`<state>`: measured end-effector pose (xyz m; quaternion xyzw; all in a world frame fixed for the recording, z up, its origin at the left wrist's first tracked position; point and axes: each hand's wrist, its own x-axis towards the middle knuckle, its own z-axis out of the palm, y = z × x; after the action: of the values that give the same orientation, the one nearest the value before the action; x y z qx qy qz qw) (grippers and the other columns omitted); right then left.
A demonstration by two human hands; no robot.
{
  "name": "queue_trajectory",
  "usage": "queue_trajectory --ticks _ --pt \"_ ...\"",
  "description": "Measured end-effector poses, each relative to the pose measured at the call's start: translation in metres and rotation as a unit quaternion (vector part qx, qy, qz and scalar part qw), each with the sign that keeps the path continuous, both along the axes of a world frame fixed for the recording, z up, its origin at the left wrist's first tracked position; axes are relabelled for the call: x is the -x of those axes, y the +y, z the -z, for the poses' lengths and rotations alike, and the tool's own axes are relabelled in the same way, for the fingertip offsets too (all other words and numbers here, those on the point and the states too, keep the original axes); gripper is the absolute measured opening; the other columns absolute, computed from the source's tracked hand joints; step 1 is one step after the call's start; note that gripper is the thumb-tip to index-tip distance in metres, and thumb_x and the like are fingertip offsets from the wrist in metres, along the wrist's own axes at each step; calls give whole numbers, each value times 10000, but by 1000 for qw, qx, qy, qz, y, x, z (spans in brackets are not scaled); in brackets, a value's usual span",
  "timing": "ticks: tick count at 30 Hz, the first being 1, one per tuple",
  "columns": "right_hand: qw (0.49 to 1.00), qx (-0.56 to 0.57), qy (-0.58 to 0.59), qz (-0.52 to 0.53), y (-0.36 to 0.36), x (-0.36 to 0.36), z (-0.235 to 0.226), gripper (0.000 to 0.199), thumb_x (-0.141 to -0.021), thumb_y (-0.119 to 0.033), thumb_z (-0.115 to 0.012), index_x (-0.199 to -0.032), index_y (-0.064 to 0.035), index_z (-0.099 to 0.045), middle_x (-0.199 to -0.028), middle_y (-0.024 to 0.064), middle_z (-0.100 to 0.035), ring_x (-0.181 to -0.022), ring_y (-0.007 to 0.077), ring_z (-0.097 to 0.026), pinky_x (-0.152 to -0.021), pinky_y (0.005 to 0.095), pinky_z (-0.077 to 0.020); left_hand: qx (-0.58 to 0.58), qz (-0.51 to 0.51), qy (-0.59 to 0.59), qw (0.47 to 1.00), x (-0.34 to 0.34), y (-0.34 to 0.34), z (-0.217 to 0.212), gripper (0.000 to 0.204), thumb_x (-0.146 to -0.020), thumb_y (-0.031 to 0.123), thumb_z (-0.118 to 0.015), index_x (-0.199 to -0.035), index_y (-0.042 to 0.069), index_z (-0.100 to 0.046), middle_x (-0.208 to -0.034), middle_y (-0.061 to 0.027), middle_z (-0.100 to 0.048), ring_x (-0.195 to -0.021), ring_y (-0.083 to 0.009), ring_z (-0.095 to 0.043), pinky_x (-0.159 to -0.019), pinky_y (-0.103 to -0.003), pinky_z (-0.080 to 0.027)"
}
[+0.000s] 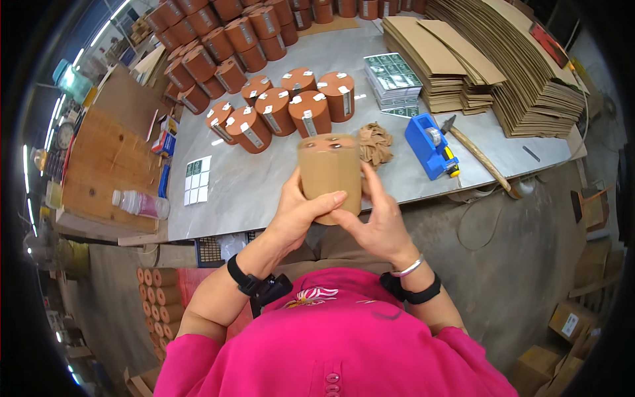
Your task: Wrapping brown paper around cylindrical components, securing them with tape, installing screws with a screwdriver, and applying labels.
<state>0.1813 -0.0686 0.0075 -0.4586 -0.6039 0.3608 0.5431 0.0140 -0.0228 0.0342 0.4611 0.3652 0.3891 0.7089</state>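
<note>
Between my hands, in front of the table's near edge, is a tan paper-wrapped cylinder (329, 173) with a reddish-brown top face. My left hand (297, 205) wraps its left side, the thumb lying across the front. From the right, my right hand (380, 221) grips it with the thumb low on the front and the fingers along the side. Just beyond it stand several reddish-brown cylinders (309, 114) with white stickers on their tops. A crumpled piece of brown paper (376, 144) lies beside the held cylinder.
On the grey table (258, 205) are a blue tape dispenser (426, 145), a hammer (483, 155), label sheets (391, 79) and flat cardboard stacks (430, 59). At left are a sticker sheet (197, 180), a plastic bottle (140, 204) and a wooden box (106, 155). More cylinders are stacked behind.
</note>
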Motion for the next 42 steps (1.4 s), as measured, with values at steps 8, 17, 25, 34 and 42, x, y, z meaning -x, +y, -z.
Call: queue_trajectory --ticks 8,17,25,34,42 --pt "918 -28 -162 360 32 -154 25 228 -917 -191 -681 -1030 7 -677 -1012 152 -672 -906 313 -614 -847 398 -480 -47 202 -54 977 -94 92 -17 670 -816 244 -756 -1360 -12 -461 -1235 -128 -603 -1114 -195 -611 -949 -348 -511" --pt "938 74 -128 314 35 -153 47 268 -959 -245 -620 -959 10 -702 -830 177 -682 -804 331 -602 -741 411 -475 -70 326 42 942 -154 140 4 697 -804 245 -775 -1368 -6 -450 -1216 -122 -604 -1094 -185 -622 -935 -318 -522" --pt "950 162 -90 250 46 -164 31 272 -934 -248 -651 -906 20 -683 -783 172 -641 -744 311 -563 -718 410 -448 -21 318 37 947 -152 144 -1 713 -811 260 -766 -1387 -3 -438 -1232 -134 -603 -1096 -195 -631 -930 -325 -532" --pt "913 -55 -308 261 46 -140 18 394 -800 -223 -744 -1158 -68 -686 -1206 148 -598 -1058 342 -545 -883 445 -443 27 268 -17 963 -143 144 18 656 -840 327 -721 -1351 0 -472 -1185 -127 -625 -1055 -194 -658 -880 -335 -568" --pt "919 -76 -250 295 40 -146 23 406 -782 -232 -769 -1104 -9 -663 -1204 158 -594 -1035 342 -553 -889 432 -442 34 271 -26 962 -143 147 18 665 -836 326 -724 -1352 -5 -467 -1179 -122 -623 -1040 -192 -658 -885 -337 -564"
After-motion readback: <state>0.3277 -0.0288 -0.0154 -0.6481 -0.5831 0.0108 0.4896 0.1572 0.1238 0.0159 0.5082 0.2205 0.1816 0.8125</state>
